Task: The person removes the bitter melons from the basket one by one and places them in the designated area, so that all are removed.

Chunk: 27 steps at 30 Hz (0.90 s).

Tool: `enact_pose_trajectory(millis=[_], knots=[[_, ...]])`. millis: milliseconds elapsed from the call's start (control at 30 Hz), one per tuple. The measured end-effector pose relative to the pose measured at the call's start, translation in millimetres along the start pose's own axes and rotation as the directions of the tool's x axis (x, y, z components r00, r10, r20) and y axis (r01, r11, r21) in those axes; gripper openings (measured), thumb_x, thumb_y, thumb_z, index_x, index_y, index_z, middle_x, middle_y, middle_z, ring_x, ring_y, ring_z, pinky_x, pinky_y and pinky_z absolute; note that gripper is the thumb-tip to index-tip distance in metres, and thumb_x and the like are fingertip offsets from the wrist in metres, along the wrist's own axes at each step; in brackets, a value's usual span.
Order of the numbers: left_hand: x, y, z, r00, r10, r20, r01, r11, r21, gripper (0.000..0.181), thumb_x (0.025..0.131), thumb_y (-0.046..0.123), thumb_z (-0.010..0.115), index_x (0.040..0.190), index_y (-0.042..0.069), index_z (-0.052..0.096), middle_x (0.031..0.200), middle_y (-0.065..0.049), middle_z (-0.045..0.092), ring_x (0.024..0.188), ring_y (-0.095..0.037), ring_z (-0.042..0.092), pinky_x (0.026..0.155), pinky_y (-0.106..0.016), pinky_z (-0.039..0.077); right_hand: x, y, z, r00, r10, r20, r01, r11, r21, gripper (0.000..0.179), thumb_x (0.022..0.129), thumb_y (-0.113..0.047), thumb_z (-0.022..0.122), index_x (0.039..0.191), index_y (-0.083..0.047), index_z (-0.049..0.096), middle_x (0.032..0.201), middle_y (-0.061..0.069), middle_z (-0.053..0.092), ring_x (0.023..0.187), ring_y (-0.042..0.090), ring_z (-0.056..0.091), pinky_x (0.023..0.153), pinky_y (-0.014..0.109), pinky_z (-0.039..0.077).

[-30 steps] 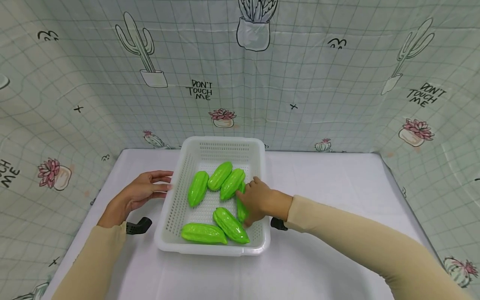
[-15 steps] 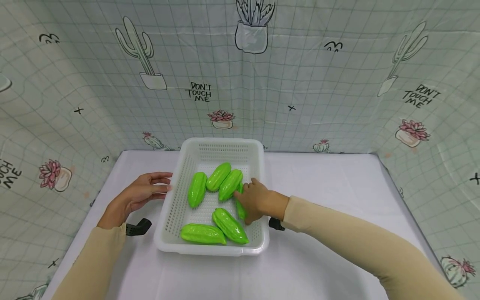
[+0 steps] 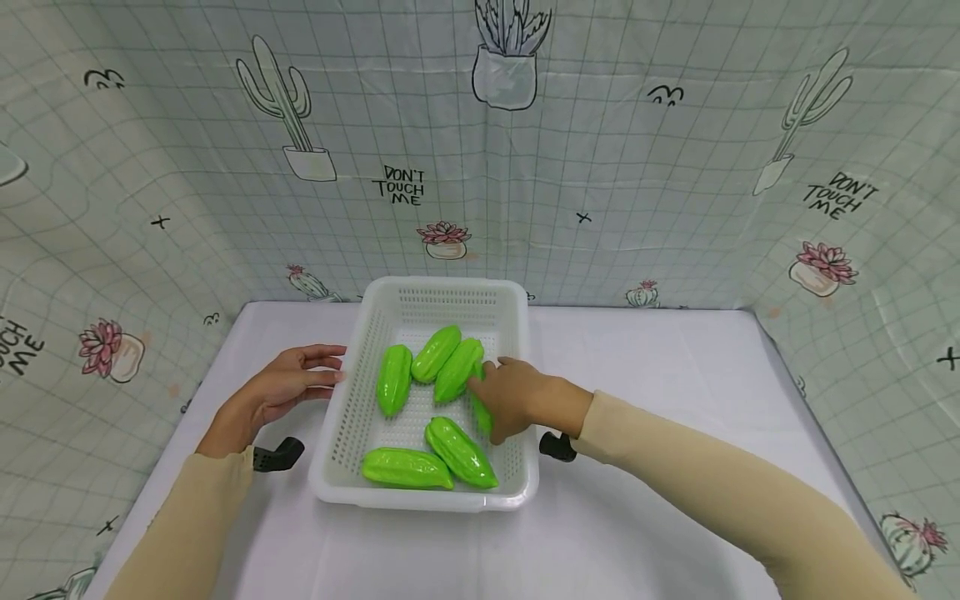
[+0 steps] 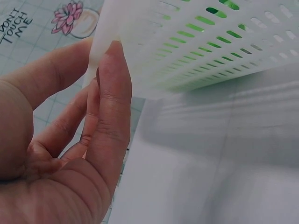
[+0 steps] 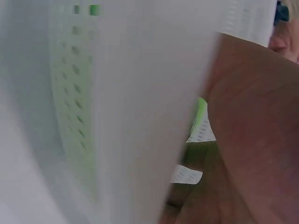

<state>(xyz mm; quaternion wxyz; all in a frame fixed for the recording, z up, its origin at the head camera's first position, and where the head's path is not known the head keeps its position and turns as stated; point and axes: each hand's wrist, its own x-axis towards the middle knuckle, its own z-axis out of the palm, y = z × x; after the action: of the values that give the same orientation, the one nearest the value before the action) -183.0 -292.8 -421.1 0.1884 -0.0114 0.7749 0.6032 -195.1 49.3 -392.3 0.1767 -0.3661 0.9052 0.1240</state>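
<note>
A white perforated plastic basket (image 3: 408, 498) stands on the table with several shiny, green, ridged gourds in it. My right hand (image 3: 516, 400) reaches over the basket's right rim and grips a gourd (image 3: 482, 410) lying along that wall, mostly covered by the fingers. Just left of this hand lies another gourd (image 3: 459, 371). At the left side, my left hand (image 3: 281, 387) touches the rim with extended fingers and thumb. The left wrist view has its thumb (image 4: 112, 88) against the basket's outer wall (image 4: 196, 51). In the right wrist view the basket wall (image 5: 140, 107) blocks much of the hand.
Two gourds lie near the front of the basket, one crosswise (image 3: 407, 468) and one slanted (image 3: 461, 452). Farther back are an upright gourd (image 3: 393, 380) and a tilted one (image 3: 437, 354). A white cloth (image 3: 637, 367) covers the table; a printed curtain (image 3: 585, 150) hangs behind.
My right hand's fingers have shifted slightly around the gourd by the right wall, and the gourd beside it has edged a little left. The left hand stays at the rim.
</note>
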Motion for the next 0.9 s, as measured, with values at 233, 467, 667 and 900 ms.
enact_pose_trajectory(millis=[233, 467, 667, 900], knots=[[0.2, -0.9, 0.2, 1.000, -0.004, 0.006, 0.004, 1.000, -0.004, 0.069, 0.103, 0.005, 0.069, 0.159, -0.010, 0.033, 0.128, -0.012, 0.058, 0.097, -0.008, 0.069, 0.088, -0.025, 0.061, -16.8, 9, -7, 0.985, -0.077, -0.155, 0.099, 0.985, 0.141, 0.090, 0.081, -0.031, 0.089, 0.156, -0.006, 0.046, 0.155, 0.024, 0.049, 0.140, 0.039, 0.054, 0.126, 0.051, 0.033], [-0.5, -1.4, -1.1, 1.000, 0.004, 0.011, -0.004, 1.000, 0.000, 0.070, 0.103, 0.007, 0.069, 0.159, -0.011, 0.032, 0.130, -0.013, 0.057, 0.097, -0.008, 0.069, 0.089, -0.025, 0.061, -32.5, 16, -6, 0.933, -0.132, -0.335, 0.199, 0.964, 0.175, 0.093, 0.082, -0.028, 0.089, 0.158, -0.003, 0.041, 0.162, 0.031, 0.038, 0.147, 0.044, 0.045, 0.126, 0.058, 0.030], [1.0, -2.6, -2.9, 1.000, 0.011, 0.028, -0.011, 1.000, -0.013, 0.069, 0.103, 0.006, 0.067, 0.160, -0.011, 0.031, 0.128, -0.011, 0.056, 0.099, -0.007, 0.069, 0.090, -0.025, 0.061, -45.1, 20, -5, 0.897, -0.115, -0.428, 0.179, 0.977, 0.112, 0.096, 0.082, -0.030, 0.090, 0.160, -0.006, 0.039, 0.167, 0.029, 0.031, 0.151, 0.042, 0.040, 0.127, 0.060, 0.025], [2.5, -2.9, -4.7, 0.999, 0.017, 0.044, -0.016, 1.000, -0.024, 0.067, 0.104, 0.003, 0.065, 0.159, -0.012, 0.030, 0.124, -0.008, 0.056, 0.099, -0.006, 0.068, 0.091, -0.025, 0.060, -57.3, 23, -1, 0.831, -0.129, -0.540, 0.138, 0.990, -0.025, 0.098, 0.078, -0.035, 0.094, 0.158, -0.008, 0.044, 0.166, 0.027, 0.033, 0.149, 0.041, 0.043, 0.126, 0.059, 0.028]])
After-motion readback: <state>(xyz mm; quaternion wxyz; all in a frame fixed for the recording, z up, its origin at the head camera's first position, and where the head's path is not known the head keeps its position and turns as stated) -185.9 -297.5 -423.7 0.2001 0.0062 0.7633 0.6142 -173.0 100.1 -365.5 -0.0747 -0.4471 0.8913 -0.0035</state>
